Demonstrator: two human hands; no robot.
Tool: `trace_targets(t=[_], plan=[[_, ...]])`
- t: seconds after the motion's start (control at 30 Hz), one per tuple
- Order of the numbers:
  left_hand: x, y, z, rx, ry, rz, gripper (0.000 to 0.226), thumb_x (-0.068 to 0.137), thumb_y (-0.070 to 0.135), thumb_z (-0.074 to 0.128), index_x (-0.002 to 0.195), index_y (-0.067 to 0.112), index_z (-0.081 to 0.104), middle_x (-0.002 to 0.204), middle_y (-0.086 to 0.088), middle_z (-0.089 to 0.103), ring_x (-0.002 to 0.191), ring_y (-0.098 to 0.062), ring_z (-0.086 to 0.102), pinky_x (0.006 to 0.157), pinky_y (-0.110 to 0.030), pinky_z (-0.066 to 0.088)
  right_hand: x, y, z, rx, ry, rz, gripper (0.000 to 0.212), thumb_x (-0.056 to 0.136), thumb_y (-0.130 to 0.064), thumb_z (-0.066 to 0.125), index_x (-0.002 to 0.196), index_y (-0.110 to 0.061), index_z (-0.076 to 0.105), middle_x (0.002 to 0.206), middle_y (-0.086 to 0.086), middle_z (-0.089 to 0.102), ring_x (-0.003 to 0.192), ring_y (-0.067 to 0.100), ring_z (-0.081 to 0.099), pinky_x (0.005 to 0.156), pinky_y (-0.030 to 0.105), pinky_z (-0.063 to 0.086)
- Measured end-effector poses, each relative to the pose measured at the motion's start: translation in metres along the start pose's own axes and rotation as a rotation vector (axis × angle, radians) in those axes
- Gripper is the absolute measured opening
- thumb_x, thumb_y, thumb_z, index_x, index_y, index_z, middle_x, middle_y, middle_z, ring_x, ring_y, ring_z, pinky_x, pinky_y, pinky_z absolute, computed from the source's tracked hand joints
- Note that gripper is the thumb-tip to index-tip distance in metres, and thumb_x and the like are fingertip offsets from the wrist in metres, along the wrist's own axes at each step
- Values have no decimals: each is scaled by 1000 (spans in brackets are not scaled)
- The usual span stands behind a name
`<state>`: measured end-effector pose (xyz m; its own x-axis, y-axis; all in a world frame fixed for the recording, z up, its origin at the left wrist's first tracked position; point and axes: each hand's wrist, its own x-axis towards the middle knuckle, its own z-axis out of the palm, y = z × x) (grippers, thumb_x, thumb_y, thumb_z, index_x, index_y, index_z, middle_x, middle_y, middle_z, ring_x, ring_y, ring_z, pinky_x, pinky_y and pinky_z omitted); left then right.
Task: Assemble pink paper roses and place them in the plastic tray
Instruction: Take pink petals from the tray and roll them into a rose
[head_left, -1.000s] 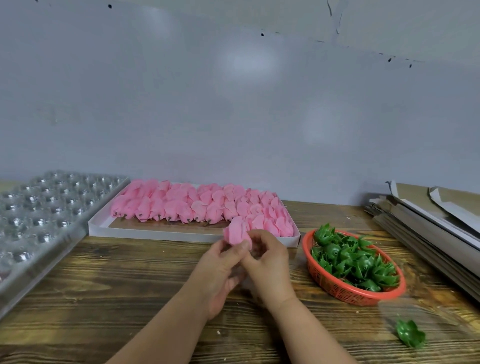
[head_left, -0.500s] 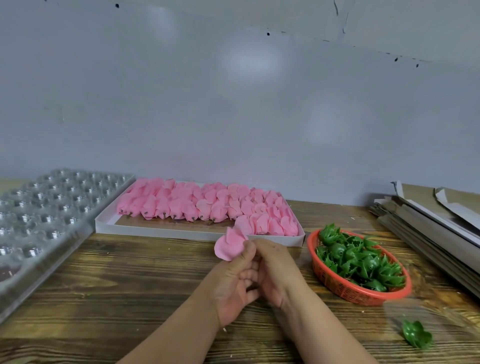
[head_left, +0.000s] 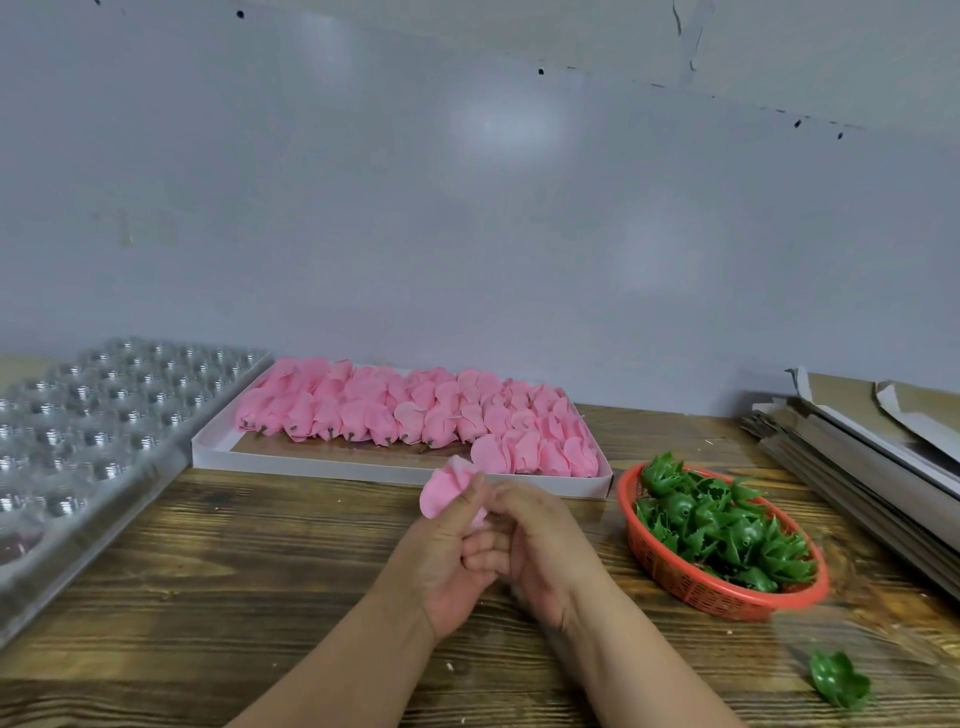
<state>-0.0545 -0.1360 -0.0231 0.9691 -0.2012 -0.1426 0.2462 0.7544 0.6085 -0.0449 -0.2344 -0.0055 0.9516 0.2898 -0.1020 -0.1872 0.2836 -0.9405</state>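
1. Left hand (head_left: 447, 561) pinches the pink rose (head_left: 445, 489) above the desk (head_left: 260, 571).
2. Right hand (head_left: 545, 551) curls against it; its grip contents hidden.
3. Plastic tray (head_left: 78, 441) sits far left.

A plain grey wall (head_left: 467, 208) with soft light patches stands behind a dark-grained wooden table (head_left: 234, 571).

You will find no text, label, brand, number or sign that can be read here; nothing in view carries writing you could make out.
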Motion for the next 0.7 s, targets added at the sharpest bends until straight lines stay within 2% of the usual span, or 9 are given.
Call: trace_targets(t=[0.07, 0.13, 0.2, 0.33, 0.43, 0.47, 0.57, 0.63, 0.7], plan=[[0, 5, 0, -41, 5, 13, 30, 70, 29, 68, 83, 3, 63, 58, -6, 57, 41, -8, 48, 42, -17, 40, -1, 4, 3, -99, -14, -120, 13, 68, -4, 68, 77, -7, 59, 58, 9, 63, 50, 17, 59, 47, 22, 50], [1, 8, -1, -66, -5, 3, 40, 71, 30, 66, 96, -2, 64, 81, -19, 67, 64, -23, 66, 68, -32, 54, -1, 8, 5, -304, 19, -265, 22, 62, -3, 67, 82, -10, 60, 62, 2, 64, 57, 16, 53, 53, 23, 45], [0, 8, -1, -80, -5, -10, 47, 72, 28, 65, 106, -3, 61, 96, -24, 68, 83, -30, 70, 86, -43, 52, -2, 10, 7, -499, 85, -392, 25, 66, 1, 71, 80, -17, 61, 61, -8, 63, 59, 11, 51, 56, 22, 44], [1, 4, 0, -82, 0, 6, 42, 74, 26, 64, 105, -2, 62, 92, -20, 70, 82, -27, 71, 84, -40, 52, -3, 10, 8, -625, 151, -516, 21, 70, -1, 71, 74, -21, 64, 57, -13, 59, 56, 2, 50, 56, 20, 43], [0, 5, -1, -30, -24, 17, 35, 75, 25, 64, 100, 0, 62, 90, -18, 68, 81, -26, 69, 91, -40, 49, -3, 10, 6, -531, 104, -478, 12, 69, -5, 69, 66, -14, 62, 53, -7, 51, 53, 8, 45, 51, 21, 39], [0, 6, -1, -9, -34, 17, 32, 76, 25, 64, 98, 2, 62, 88, -17, 66, 78, -25, 65, 88, -39, 49, -2, 10, 5, -447, 88, -437, 16, 70, -2, 70, 64, -13, 60, 51, -3, 51, 50, 10, 46, 49, 20, 39], [-2, 8, -2, 50, -60, 17, 21, 73, 28, 66, 80, 9, 71, 62, -5, 50, 50, -11, 43, 53, -23, 42, 1, 8, 1, -206, 30, -266, 25, 78, 7, 64, 60, -10, 60, 48, 5, 55, 38, 10, 48, 42, 17, 41], [-3, 9, -3, 76, -57, -13, 31, 74, 30, 67, 92, 6, 75, 52, 0, 37, 43, -8, 35, 48, -21, 31, 1, 7, -2, -125, -33, -161, 22, 80, 4, 63, 61, -7, 62, 51, 7, 58, 37, 9, 49, 39, 18, 42], [-2, 9, -4, 107, -57, -17, 42, 75, 30, 67, 107, 4, 69, 50, 1, 34, 42, -8, 35, 45, -21, 28, 1, 7, -3, -121, -83, -135, 12, 76, -1, 67, 66, -5, 64, 53, 8, 59, 39, 10, 51, 40, 19, 43]])
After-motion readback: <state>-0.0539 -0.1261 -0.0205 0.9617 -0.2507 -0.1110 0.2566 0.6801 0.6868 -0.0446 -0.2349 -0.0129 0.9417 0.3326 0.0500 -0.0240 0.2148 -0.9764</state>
